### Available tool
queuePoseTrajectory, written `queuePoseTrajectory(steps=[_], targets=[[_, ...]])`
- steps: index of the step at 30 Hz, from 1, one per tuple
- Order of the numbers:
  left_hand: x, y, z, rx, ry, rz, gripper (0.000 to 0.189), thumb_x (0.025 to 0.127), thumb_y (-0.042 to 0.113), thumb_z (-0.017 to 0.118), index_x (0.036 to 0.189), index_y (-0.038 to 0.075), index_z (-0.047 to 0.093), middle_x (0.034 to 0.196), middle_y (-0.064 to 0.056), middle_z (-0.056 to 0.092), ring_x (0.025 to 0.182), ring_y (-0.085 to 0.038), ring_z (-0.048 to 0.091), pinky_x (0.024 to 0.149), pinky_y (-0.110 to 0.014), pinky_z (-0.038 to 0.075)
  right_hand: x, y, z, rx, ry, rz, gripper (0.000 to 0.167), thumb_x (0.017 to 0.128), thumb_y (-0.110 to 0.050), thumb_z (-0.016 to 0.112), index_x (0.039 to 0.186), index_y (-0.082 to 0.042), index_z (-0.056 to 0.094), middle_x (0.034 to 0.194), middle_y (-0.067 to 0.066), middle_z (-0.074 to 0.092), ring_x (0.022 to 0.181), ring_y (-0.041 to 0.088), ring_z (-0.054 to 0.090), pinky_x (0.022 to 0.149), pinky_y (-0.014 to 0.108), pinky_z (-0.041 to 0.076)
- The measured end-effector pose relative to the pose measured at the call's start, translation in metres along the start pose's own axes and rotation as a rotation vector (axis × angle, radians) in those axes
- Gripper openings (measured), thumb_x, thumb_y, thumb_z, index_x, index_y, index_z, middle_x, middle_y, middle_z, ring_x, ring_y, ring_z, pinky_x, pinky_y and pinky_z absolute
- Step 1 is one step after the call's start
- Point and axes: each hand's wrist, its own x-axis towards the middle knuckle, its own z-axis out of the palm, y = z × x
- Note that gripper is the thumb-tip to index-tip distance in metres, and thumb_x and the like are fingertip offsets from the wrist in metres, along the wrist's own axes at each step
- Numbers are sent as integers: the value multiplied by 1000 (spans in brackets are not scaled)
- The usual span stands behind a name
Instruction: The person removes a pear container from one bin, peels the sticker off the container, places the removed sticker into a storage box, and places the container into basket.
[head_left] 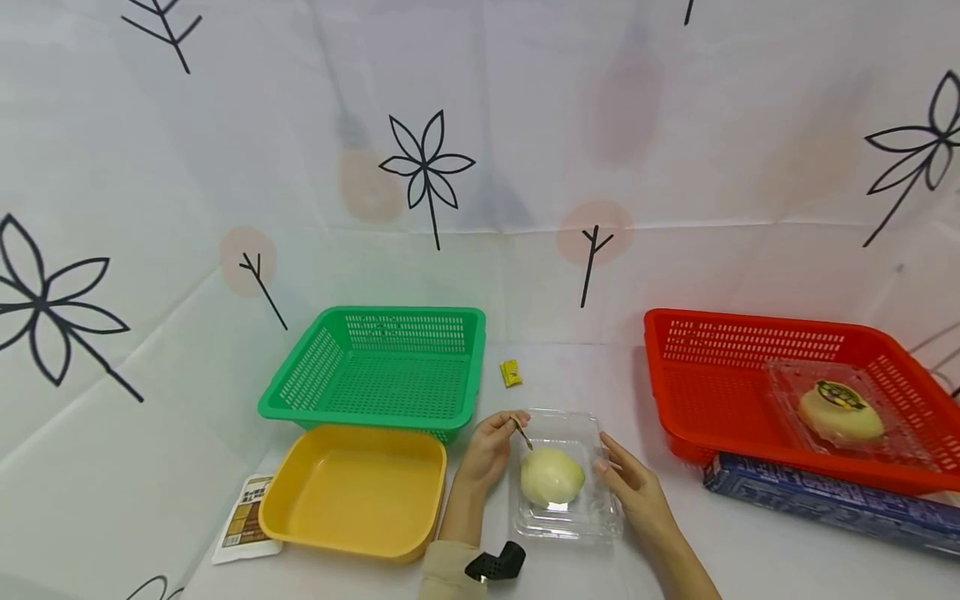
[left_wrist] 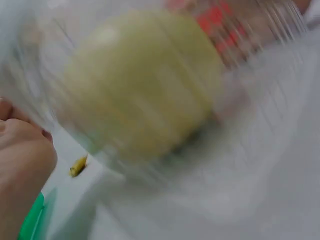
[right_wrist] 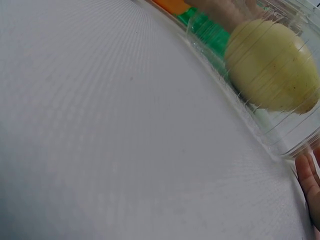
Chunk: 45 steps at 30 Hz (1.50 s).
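A clear plastic box (head_left: 562, 521) with a pale yellow-green pear (head_left: 552, 477) inside lies before me on the white table. A thin dark stem (head_left: 522, 434) slants up from the pear's upper left. My left hand (head_left: 491, 450) pinches the box's upper left edge with its fingertips, close by the stem. On the opposite side my right hand (head_left: 633, 483) holds the box's right edge, thumb toward the lid. Through the clear wall the pear (right_wrist: 272, 65) shows in the right wrist view, with fingertips (right_wrist: 306, 170) at the box's rim. The left wrist view is blurred.
A green basket (head_left: 375, 421) and a yellow tub (head_left: 345, 546) stand left, beside a white-and-brown packet (head_left: 247, 521). A small yellow sachet (head_left: 511, 373) lies behind the box. At right, a red basket (head_left: 712, 400) holds another boxed fruit (head_left: 840, 412); a long blue carton (head_left: 825, 500) lies before it.
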Motion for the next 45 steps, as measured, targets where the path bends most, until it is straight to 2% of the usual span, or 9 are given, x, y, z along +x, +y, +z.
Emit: queuePoseTrajectory(steps=[5, 9, 12, 21, 24, 28, 36, 41, 45], targets=[[-7, 7, 3, 5, 20, -46, 38, 94, -3, 43, 92, 22, 71, 102, 9, 66, 114, -13, 49, 109, -48, 4, 0, 0, -2, -4, -9, 6, 52, 95, -21, 56, 142, -8, 40, 136, 26, 43, 99, -9, 50, 82, 14, 44], [-9, 23, 15, 163, 87, -142, 20, 91, -2, 50, 103, -7, 66, 93, 11, 67, 106, -11, 53, 106, -38, 23, 1, -1, -1, -9, -11, 28, 52, 95, -22, 56, 143, -9, 39, 138, 25, 43, 103, -4, 51, 83, 14, 43], [-13, 36, 25, 292, 126, -223, 30, 91, -1, 53, 109, -25, 51, 88, 9, 65, 96, -8, 55, 97, -30, 36, 1, -1, -1, -17, -8, 27, 53, 95, -21, 57, 143, -8, 40, 138, 25, 43, 109, 7, 52, 83, 14, 43], [-50, 91, 36, 409, 127, -220, 33, 93, 7, 55, 114, -19, 54, 108, -27, 63, 95, -8, 59, 91, -26, 45, 2, -3, -2, -45, -10, -2, 52, 94, -20, 57, 142, -6, 41, 137, 26, 44, 113, 23, 54, 82, 14, 43], [-67, 111, 28, 395, 171, -206, 37, 93, 7, 55, 116, -22, 51, 104, -15, 66, 91, -9, 61, 88, -25, 47, 2, -4, -2, -56, -18, -11, 52, 94, -19, 56, 142, -5, 40, 137, 27, 44, 116, 36, 52, 84, 17, 46], [-90, 133, 13, 437, 360, -210, 35, 93, 6, 55, 114, -21, 51, 97, 1, 65, 86, -11, 60, 84, -24, 48, 2, -4, -3, -76, -25, -16, 52, 95, -19, 56, 142, -4, 40, 137, 27, 43, 117, 43, 49, 86, 23, 48], [-117, 163, -34, 680, 650, -327, 42, 96, 16, 54, 123, -16, 50, 116, -16, 58, 87, -8, 57, 78, -22, 49, 1, -3, -3, -63, -30, -34, 51, 95, -17, 56, 141, -2, 40, 136, 28, 45, 115, 43, 51, 81, 14, 44], [-123, 176, -59, 764, 706, -438, 45, 95, 19, 56, 124, -15, 51, 121, -20, 56, 92, -4, 54, 77, -26, 52, 1, -2, -3, -54, -29, -17, 52, 94, -18, 56, 142, -4, 40, 136, 28, 45, 115, 43, 51, 80, 13, 43], [-127, 184, -79, 841, 692, -516, 45, 94, 21, 57, 122, -14, 52, 121, -24, 56, 100, -18, 57, 81, -35, 52, 1, -4, -2, -53, -28, -25, 51, 94, -16, 56, 141, -3, 40, 134, 28, 46, 112, 37, 54, 80, 15, 45]])
